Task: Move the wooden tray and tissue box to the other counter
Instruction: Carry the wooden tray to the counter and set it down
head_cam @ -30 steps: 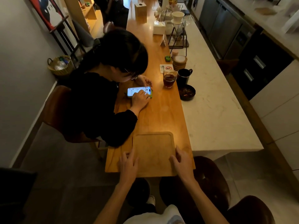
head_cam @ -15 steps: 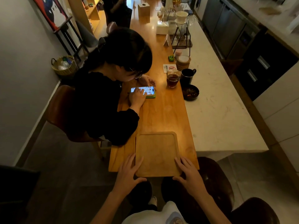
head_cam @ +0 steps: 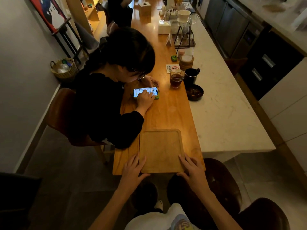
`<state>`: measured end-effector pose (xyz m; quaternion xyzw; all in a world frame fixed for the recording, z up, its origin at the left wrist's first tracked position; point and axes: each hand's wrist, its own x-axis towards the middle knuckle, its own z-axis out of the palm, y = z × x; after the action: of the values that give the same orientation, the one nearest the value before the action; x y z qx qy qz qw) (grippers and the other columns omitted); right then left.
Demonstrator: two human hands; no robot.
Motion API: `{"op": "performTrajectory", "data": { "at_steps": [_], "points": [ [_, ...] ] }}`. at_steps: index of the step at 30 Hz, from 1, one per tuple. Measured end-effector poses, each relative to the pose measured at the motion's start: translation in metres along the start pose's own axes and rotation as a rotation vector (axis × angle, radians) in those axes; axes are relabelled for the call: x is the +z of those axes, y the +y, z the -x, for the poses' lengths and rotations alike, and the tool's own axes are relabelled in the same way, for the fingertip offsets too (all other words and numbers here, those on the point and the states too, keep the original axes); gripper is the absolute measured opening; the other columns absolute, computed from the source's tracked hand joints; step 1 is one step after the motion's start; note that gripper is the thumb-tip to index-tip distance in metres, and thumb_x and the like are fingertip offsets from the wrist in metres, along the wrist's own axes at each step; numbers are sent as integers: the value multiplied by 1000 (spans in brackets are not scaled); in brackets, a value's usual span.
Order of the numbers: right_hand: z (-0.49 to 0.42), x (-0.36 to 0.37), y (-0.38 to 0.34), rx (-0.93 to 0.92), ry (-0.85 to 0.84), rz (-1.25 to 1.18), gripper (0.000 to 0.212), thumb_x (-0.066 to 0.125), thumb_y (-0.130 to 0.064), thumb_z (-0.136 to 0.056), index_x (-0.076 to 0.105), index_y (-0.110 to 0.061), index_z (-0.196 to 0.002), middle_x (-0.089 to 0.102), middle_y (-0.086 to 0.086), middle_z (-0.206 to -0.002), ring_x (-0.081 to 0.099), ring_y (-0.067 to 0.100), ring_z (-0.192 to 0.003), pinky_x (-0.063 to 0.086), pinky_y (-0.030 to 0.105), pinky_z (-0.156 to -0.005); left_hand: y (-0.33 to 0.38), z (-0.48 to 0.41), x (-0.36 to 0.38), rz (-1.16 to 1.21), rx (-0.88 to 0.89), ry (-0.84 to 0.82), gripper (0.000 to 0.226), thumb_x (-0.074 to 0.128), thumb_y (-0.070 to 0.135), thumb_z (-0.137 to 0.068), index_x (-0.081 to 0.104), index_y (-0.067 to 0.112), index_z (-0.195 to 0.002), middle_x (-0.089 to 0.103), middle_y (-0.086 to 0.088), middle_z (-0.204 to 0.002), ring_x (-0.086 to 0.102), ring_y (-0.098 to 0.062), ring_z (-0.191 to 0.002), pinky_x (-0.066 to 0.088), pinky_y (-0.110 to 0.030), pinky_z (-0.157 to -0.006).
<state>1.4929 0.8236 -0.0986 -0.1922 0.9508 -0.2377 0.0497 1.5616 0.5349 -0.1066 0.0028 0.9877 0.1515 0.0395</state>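
A flat rectangular wooden tray [head_cam: 160, 150] lies at the near end of the wooden counter [head_cam: 174, 113]. My left hand [head_cam: 133, 168] wraps the tray's near left corner, thumb under the near edge. My right hand [head_cam: 193, 168] holds the near right corner the same way. The tray still rests on the counter. A white tissue box [head_cam: 164, 27] stands far up the counter, and a wooden box [head_cam: 145, 9] with a hole on top stands beyond it.
A seated person in black [head_cam: 106, 100] leans on the counter's left side, using a phone [head_cam: 145, 92]. A glass of dark drink [head_cam: 176, 78], black mug [head_cam: 191, 76], dark bowl [head_cam: 194, 92] and a dripper stand [head_cam: 184, 30] sit further up. White marble counter [head_cam: 224, 113] lies right. Brown stools [head_cam: 221, 183] stand below me.
Both my hands slid from the tray's sides back to its near corners and closed around them. The view shifted slightly; the tray has stayed in place.
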Motion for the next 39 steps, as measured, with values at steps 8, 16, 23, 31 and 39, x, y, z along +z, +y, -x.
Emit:
{"op": "performTrajectory", "data": {
  "at_steps": [8,16,23,31,39],
  "points": [
    [3,1,1,-9,-1,10,81,75,-39,-80,39,-23,-150,46,7,-151,46,29,-128,45,47,-105,1,0,-5,-19,6,-41,78,24,70,-90,47,17,-142,50,-17,-144,33,-26,-134,43,-49,-100],
    [1,1,0,-12,2,23,76,68,-46,-83,41,-22,-150,50,8,-148,50,30,-124,47,45,-100,-1,1,-6,11,5,-42,82,19,73,-90,48,16,-142,49,-17,-145,34,-27,-136,39,-48,-103],
    [1,3,2,1,1,-4,77,71,-42,-82,40,-24,-150,49,6,-150,46,27,-125,47,44,-101,-2,0,-6,28,6,-42,82,20,73,-90,48,16,-141,48,-18,-146,31,-27,-137,41,-51,-102],
    [2,4,2,10,7,-27,76,72,-40,-83,39,-27,-150,47,4,-151,44,27,-129,42,45,-105,-2,2,-9,43,4,-54,80,20,73,-90,42,18,-144,47,-18,-146,30,-27,-137,38,-49,-102],
    [3,4,-1,16,23,-51,76,73,-40,-81,42,-26,-149,50,5,-149,47,26,-125,45,44,-102,-2,3,-10,55,5,-57,81,19,73,-90,45,16,-142,47,-19,-146,29,-27,-137,36,-49,-103]
  ]
}}
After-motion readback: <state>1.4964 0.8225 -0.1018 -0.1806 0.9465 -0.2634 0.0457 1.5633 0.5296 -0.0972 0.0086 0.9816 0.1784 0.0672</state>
